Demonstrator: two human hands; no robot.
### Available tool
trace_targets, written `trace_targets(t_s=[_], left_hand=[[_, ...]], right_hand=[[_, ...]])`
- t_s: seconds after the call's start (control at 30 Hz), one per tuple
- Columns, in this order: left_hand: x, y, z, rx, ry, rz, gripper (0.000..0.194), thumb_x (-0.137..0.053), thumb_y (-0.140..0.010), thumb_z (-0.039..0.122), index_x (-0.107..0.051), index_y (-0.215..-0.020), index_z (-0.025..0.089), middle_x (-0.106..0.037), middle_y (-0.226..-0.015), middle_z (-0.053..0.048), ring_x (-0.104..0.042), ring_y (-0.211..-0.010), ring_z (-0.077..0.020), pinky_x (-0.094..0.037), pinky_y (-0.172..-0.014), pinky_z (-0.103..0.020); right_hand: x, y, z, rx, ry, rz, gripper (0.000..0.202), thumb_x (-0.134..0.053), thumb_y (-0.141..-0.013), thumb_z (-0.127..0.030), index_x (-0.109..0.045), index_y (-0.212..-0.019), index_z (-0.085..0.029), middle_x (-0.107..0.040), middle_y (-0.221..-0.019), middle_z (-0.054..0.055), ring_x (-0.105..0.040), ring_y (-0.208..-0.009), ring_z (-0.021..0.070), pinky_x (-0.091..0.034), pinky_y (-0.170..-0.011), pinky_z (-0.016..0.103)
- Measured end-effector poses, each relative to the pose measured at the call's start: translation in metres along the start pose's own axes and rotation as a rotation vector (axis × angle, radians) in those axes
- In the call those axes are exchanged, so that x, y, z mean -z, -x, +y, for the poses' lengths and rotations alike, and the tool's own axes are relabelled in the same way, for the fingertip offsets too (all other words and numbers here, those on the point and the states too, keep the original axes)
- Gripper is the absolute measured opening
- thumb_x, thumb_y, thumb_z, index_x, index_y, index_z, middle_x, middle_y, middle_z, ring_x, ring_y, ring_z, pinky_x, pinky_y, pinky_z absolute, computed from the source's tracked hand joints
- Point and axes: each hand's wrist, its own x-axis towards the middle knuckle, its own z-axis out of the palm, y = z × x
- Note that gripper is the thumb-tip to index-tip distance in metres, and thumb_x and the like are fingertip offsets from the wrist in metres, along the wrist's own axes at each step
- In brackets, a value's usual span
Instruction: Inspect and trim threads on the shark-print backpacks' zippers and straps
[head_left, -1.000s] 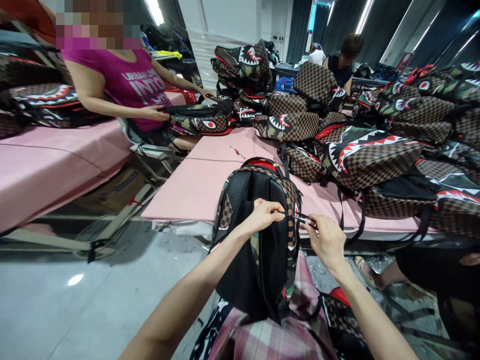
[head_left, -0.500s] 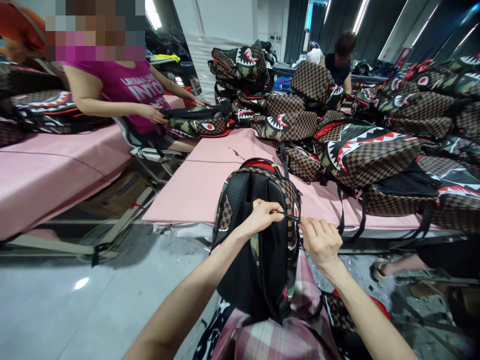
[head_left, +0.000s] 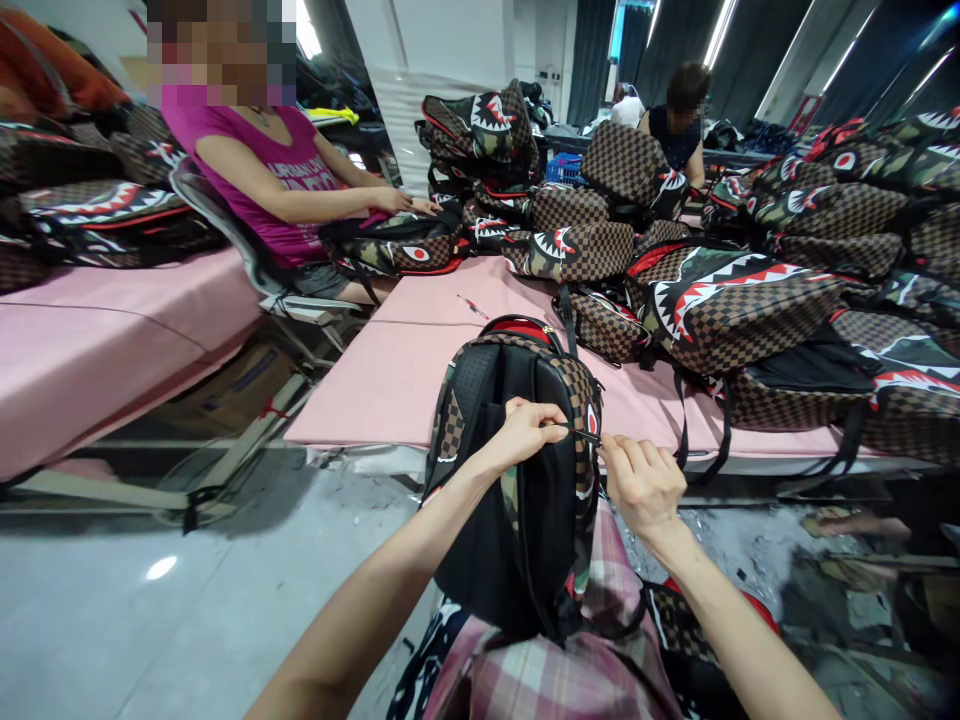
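A backpack (head_left: 547, 480) with black padded straps and brown checkered sides leans upright across my lap against the table edge. My left hand (head_left: 529, 430) lies over its back panel, thumb and fingers pinched on one end of a thin dark strip (head_left: 586, 436). Just beyond the bag's right side, my right hand (head_left: 641, 482) is closed with its fingertips at the strip's other end. The strip spans the short gap between both hands, beside the red-and-white eye patch. Whether it is a cord, a strap end or a small tool I cannot make out.
A pink-covered table (head_left: 375, 390) stands ahead, with a small red-and-white item (head_left: 472, 307) on it. Shark-mouth backpacks (head_left: 742, 310) are heaped at the right and back. A seated co-worker (head_left: 262, 180) handles another backpack (head_left: 405, 250) at the left. Another checkered bag (head_left: 682, 625) is low at my right.
My hands and the backpack have barely moved. The co-worker at the left has leaned in, both hands now together over their bag. At the far right, a person's leg has shifted.
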Motion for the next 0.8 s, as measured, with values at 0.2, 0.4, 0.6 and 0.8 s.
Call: trace_targets(t_s=[0.2, 0.4, 0.6, 0.8], left_hand=[[0.0002, -0.0002, -0.0008, 0.003, -0.009, -0.003, 0.010, -0.056, -0.069, 0.024, -0.062, -0.065, 0.016, -0.052, -0.052, 0.007, -0.048, -0.061, -0.0118, -0.022, -0.094, -0.040], [0.0002, 0.0006, 0.0005, 0.004, -0.016, 0.003, 0.011, -0.056, -0.070, 0.024, -0.062, -0.065, 0.017, -0.050, -0.051, 0.007, -0.048, -0.063, -0.0126, -0.022, -0.094, -0.039], [-0.0002, 0.0004, 0.0002, 0.000, 0.002, 0.000, 0.010, -0.055, -0.070, 0.023, -0.061, -0.064, 0.016, -0.049, -0.051, 0.007, -0.048, -0.062, -0.0119, -0.024, -0.091, -0.037], [0.0004, 0.0007, 0.0013, -0.001, -0.004, -0.002, 0.010, -0.055, -0.070, 0.023, -0.062, -0.065, 0.017, -0.050, -0.051, 0.007, -0.047, -0.060, -0.0115, -0.026, -0.091, -0.037]], right_hand=[[0.0018, -0.0018, -0.0014, -0.017, -0.007, -0.028, 0.013, -0.052, -0.088, -0.018, -0.063, -0.093, -0.017, -0.066, -0.074, 0.003, -0.049, -0.064, 0.0139, -0.025, -0.059, 0.032], [0.0026, -0.0020, -0.0016, -0.008, 0.005, -0.023, 0.011, -0.055, -0.086, -0.018, -0.063, -0.092, -0.016, -0.067, -0.075, 0.003, -0.049, -0.065, 0.0145, -0.025, -0.060, 0.032], [0.0028, -0.0026, -0.0026, -0.005, 0.012, -0.022, 0.010, -0.055, -0.085, -0.018, -0.063, -0.091, -0.016, -0.066, -0.074, 0.003, -0.048, -0.065, 0.0147, -0.025, -0.059, 0.031], [0.0021, -0.0012, -0.0022, -0.019, 0.000, -0.039, 0.013, -0.053, -0.087, -0.020, -0.064, -0.093, -0.016, -0.066, -0.075, 0.003, -0.049, -0.065, 0.0142, -0.026, -0.059, 0.032]])
